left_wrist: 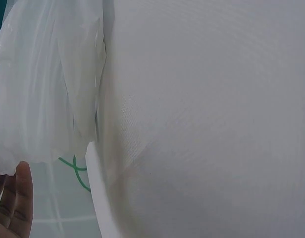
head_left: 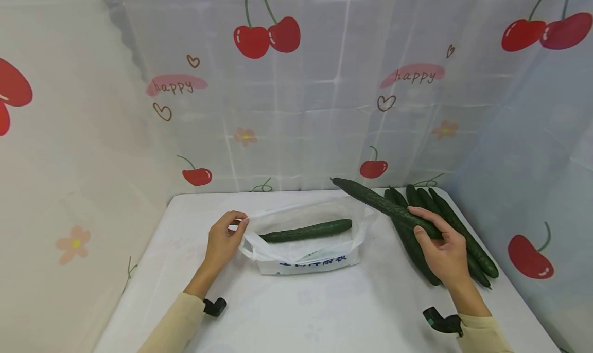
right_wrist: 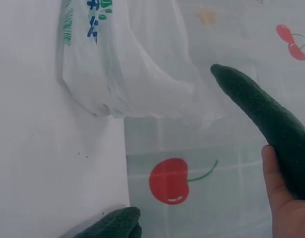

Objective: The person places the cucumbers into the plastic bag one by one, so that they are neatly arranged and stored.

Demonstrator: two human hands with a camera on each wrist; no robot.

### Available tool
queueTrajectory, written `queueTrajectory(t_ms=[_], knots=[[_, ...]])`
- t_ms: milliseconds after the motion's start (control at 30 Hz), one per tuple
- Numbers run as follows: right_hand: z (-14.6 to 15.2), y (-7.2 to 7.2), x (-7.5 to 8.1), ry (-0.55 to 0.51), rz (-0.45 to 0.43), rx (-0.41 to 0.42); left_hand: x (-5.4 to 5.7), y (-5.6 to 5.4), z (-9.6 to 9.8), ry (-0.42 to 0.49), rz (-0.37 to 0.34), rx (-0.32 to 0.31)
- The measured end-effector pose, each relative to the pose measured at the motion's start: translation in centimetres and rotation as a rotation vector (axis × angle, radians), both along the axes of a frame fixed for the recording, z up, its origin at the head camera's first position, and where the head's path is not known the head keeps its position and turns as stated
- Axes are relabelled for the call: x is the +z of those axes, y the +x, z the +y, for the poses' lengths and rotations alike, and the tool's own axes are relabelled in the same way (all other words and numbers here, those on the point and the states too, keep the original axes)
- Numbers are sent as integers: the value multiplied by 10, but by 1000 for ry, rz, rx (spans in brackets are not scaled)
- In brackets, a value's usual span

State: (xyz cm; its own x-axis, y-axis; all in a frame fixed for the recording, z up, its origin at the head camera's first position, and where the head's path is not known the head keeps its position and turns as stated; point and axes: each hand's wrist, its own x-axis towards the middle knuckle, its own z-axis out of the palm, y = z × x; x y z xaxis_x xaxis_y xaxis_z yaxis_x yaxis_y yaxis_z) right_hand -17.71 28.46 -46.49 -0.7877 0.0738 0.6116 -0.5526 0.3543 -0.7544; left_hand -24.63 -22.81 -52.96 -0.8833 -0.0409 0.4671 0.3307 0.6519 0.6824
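A white plastic bag point(head_left: 306, 258) with blue print lies on the table with its mouth spread, and one cucumber point(head_left: 308, 231) rests in it. My left hand point(head_left: 225, 240) pinches the bag's left edge between thumb and fingers; in the left wrist view the fingertips point(left_wrist: 23, 178) meet the bag's point(left_wrist: 43, 89) edge. My right hand point(head_left: 442, 245) grips a long dark green cucumber point(head_left: 370, 197) near its right end. This cucumber slants up to the left, its far tip beyond the bag's right side. In the right wrist view, the thumb lies along the held cucumber point(right_wrist: 261, 109).
Several more cucumbers point(head_left: 468, 234) lie side by side at the table's right edge, partly under my right hand. The white table point(head_left: 296, 312) meets a cherry-printed curtain point(head_left: 315, 111) at the back, with similar sheets at both sides. Small black cameras point(head_left: 215, 307) sit on both wrists.
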Motion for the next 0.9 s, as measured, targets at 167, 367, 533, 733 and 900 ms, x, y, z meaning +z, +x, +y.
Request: queueTrajectory(t_ms=[167, 367, 533, 733, 900], knots=[[-4, 0, -2, 25, 10, 81, 1, 0, 1, 5, -4, -3], [-10, -1, -2, 33, 25, 134, 1, 0, 1, 3, -9, -5], [-15, -3, -4, 32, 58, 190, 1, 0, 1, 1, -11, -5], [-20, -3, -6, 14, 12, 256, 1, 1, 1, 1, -15, -1], [-26, -5, -7, -19, 43, 350, 2, 1, 1, 4, -16, 2]])
